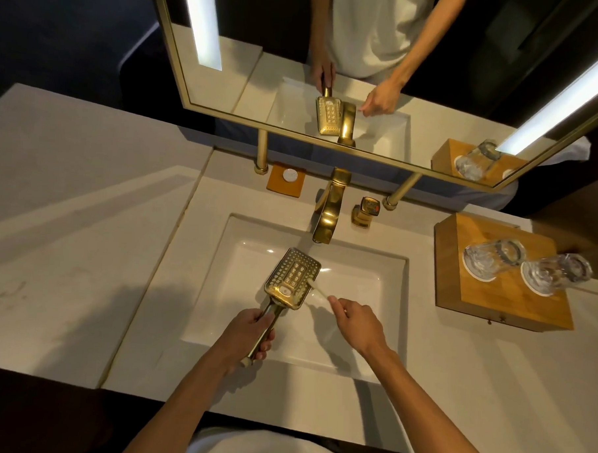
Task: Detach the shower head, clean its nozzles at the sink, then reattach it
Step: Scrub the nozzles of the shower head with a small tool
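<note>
Shower head [292, 278] over the sink [394, 319], nozzle face up, just near of the gold faucet [327, 215]. Left hand [248, 333] wrapped round its handle. Right hand [356, 323] pinching a white brush [317, 290], bristles touching the head's right edge

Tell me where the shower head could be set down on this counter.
Left of the sink, the counter lies bare up to the coaster. The front strip is bare too. Right is crowded: wooden tray with two glasses.
</note>
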A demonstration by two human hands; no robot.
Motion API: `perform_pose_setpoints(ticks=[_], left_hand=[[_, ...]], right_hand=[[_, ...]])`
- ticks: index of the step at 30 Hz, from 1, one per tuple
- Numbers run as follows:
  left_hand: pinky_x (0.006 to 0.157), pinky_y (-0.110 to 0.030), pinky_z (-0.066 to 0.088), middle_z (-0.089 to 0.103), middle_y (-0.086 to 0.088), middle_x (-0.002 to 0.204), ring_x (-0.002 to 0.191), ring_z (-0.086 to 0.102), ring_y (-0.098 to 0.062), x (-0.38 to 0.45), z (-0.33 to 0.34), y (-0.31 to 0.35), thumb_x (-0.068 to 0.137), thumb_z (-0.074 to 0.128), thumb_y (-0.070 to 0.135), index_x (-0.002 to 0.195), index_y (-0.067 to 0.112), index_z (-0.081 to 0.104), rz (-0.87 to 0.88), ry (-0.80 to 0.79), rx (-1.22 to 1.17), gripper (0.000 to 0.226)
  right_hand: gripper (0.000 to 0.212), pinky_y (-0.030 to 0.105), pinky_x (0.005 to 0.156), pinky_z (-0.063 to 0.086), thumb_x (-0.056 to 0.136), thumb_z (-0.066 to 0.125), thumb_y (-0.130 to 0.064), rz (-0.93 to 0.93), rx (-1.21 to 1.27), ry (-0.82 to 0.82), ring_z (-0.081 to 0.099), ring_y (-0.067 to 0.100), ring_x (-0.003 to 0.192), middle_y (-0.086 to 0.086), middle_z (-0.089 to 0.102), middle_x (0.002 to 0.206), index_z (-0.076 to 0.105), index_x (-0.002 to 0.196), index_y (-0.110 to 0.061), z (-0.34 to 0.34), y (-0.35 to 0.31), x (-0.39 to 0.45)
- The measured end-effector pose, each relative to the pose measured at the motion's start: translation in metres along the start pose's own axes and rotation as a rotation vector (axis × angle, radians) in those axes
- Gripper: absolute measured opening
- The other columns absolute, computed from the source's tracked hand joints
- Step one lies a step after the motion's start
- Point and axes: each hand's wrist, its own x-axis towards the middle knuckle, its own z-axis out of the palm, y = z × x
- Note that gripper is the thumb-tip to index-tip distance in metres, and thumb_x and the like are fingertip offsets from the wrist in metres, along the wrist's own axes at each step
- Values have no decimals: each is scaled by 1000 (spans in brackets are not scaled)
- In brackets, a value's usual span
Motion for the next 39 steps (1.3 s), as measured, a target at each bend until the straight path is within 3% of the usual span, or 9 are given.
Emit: perform_pose_setpoints(ticks=[6, 11, 17, 24, 29, 34, 39], left_hand=[[41, -25, 40, 57, -8, 68, 49, 48, -16, -3, -3, -1, 101, 49, 26, 90, 3, 57, -8, -7, 31, 26], [40, -25, 39, 55, -8, 67, 49, 47, -15, -8, -6, 0, 101, 49, 24, 91, 3, 56, -11, -42, 45, 25], [38, -24, 38, 54, -9, 68, 47, 46, -15, -13, -11, -2, 102, 47, 22, 89, 3, 54, -19, -68, 65, 24], [37, -23, 38, 54, -9, 67, 45, 45, -14, -18, -7, -6, 102, 46, 20, 90, 1, 52, -19, -97, 49, 24], [39, -24, 38, 54, -11, 68, 46, 45, -17, -14, -8, -7, 102, 47, 23, 87, 2, 52, -28, -103, 90, 26], [38, -23, 37, 54, -10, 68, 46, 44, -16, -17, -6, -10, 102, 47, 22, 87, 2, 52, -37, -135, 89, 25], [37, -22, 37, 54, -8, 66, 44, 45, -14, -15, -6, -7, 102, 45, 20, 86, 3, 50, -60, -133, 126, 24]], right_hand=[[50, 33, 55, 39, 100, 29, -60, -154, -71, -94, 50, 14, 58, -9, 51, 58, 45, 64, -31, 6, -4, -14], [55, 32, 54, 32, 99, 33, -59, 60, 124, -14, 46, 15, 55, -5, 52, 57, 47, 60, -22, -11, 4, 10], [54, 32, 57, 34, 99, 32, -61, -68, 52, -172, 44, 11, 56, -8, 51, 58, 50, 65, -24, 7, 2, -6], [57, 32, 55, 32, 100, 32, -59, 87, 139, 9, 45, 16, 55, -4, 51, 58, 44, 60, -21, -11, 14, 19], [53, 32, 58, 37, 98, 30, -63, -32, 102, -108, 47, 14, 57, -8, 50, 56, 46, 60, -30, 20, 15, -16], [56, 33, 57, 37, 99, 30, -61, 84, 114, 6, 50, 18, 59, -5, 54, 59, 46, 60, -24, -11, 20, 13], [58, 35, 63, 48, 100, 24, -62, -19, -109, -84, 57, 19, 65, -4, 59, 65, 50, 65, -23, -8, 8, -6]])
